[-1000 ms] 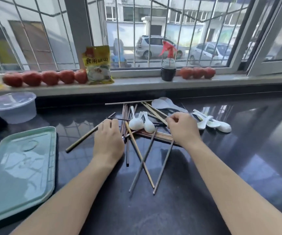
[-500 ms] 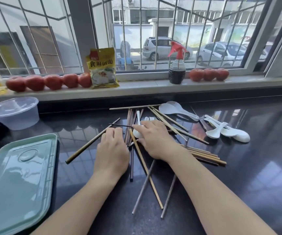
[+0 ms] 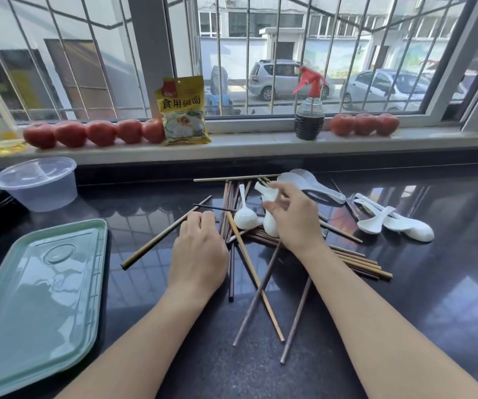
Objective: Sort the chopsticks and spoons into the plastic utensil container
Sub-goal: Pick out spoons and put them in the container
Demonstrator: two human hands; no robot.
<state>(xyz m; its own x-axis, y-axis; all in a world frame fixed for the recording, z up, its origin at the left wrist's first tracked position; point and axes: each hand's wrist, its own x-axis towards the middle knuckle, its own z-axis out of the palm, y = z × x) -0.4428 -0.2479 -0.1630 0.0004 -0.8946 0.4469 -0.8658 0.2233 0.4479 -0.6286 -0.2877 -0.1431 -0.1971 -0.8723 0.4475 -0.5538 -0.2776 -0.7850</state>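
Half a second earlier flat over the pile, the right hand (image 3: 292, 217) had lifted, fingers curled round a glossy white ceramic spoon (image 3: 269, 208), its handle tilted up. Left hand (image 3: 200, 254) lay knuckles-up, loosely curled, on slender wooden chopsticks (image 3: 249, 266) strewn across the polished black bench (image 3: 404, 312). A smooth green tray (image 3: 30, 298) sat left.

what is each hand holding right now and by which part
The right hand pinches a white spoon by its handle. The left hand rests on the chopsticks, holding nothing.
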